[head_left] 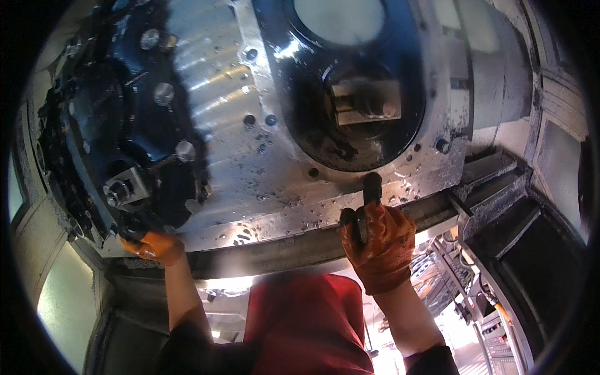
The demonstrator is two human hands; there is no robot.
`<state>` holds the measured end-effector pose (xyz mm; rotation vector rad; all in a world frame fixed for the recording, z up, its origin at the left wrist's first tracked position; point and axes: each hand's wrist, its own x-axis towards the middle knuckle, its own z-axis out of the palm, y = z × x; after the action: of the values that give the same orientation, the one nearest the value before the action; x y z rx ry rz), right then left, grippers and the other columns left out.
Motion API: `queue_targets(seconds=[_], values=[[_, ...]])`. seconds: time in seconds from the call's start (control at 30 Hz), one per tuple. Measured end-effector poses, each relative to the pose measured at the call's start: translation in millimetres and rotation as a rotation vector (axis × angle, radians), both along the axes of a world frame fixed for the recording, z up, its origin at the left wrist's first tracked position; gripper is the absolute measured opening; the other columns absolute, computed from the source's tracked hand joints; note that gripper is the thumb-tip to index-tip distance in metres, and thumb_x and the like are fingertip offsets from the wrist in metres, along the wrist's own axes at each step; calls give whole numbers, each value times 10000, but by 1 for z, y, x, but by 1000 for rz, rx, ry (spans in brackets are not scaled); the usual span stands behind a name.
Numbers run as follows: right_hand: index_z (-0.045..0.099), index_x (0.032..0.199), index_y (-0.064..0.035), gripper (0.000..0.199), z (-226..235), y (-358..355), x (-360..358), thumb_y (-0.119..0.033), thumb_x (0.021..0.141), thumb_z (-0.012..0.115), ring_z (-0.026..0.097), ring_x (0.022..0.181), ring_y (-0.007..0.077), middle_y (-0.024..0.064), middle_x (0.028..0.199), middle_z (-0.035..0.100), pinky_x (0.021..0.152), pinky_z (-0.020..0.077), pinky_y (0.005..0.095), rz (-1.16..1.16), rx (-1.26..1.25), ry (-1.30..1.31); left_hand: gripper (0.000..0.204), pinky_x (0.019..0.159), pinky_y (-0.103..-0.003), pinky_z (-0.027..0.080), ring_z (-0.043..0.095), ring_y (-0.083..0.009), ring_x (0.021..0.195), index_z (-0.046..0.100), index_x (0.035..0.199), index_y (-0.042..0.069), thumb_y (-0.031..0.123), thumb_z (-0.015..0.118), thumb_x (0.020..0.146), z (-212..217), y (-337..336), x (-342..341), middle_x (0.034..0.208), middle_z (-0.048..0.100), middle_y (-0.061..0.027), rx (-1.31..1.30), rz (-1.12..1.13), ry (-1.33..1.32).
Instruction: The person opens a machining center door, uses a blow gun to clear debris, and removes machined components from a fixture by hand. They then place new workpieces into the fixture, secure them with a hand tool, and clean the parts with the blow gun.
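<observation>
My right hand (pixel 381 247), in an orange glove with dark fingertips, is at the front edge of a wet metal plate (pixel 231 169). Its index finger points up toward the rim of a dark rounded recess (pixel 350 147), thumb apart, and nothing shows in its grasp. Inside that recess sits a light rectangular block (pixel 367 103). My left hand (pixel 153 245), gloved the same way, is by the lower edge of a dark, glossy metal part (pixel 169 125). Just above it is a clamp with a nut (pixel 127 187). The left fingers blend into the dark part, so their grip is unclear.
Small chips and droplets lie over the plate. A metal ledge (pixel 275 250) runs along its front. Machine walls (pixel 69 300) close in at the left, and dark frame rails (pixel 500 219) stand at the right. A bolt (pixel 442 145) sticks out near the plate's right corner.
</observation>
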<state>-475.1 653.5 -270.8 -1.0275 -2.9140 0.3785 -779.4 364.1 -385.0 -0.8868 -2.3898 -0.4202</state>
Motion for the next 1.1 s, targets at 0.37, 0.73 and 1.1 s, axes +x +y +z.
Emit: queue_targets(seconds=[0.37,0.73,1.1], values=[[594,1160,-99,356,16,9,-8,-303,868,597,653,738,267,79,783,672,711,482,446,-145,-223,-220,336,778,-346,473,599,-267,862,589,1097,-23,279,495,984,19,47,9,1030,627,-145,437,91,-242],[537,1290,-101,494,68,-23,54,-386,886,524,660,935,321,144,948,691,810,495,467,-255,-433,-325,348,951,-425,416,551,-383,1051,557,1161,-31,235,518,940,27,41,10,1135,592,-211,346,-55,-388],[682,1000,-74,270,39,-311,488,-210,793,577,664,957,383,200,1015,686,813,535,441,-1349,-578,-349,234,758,-350,496,577,-230,834,556,1115,22,144,491,926,5,8,121,978,601,-84,463,-361,-1040]])
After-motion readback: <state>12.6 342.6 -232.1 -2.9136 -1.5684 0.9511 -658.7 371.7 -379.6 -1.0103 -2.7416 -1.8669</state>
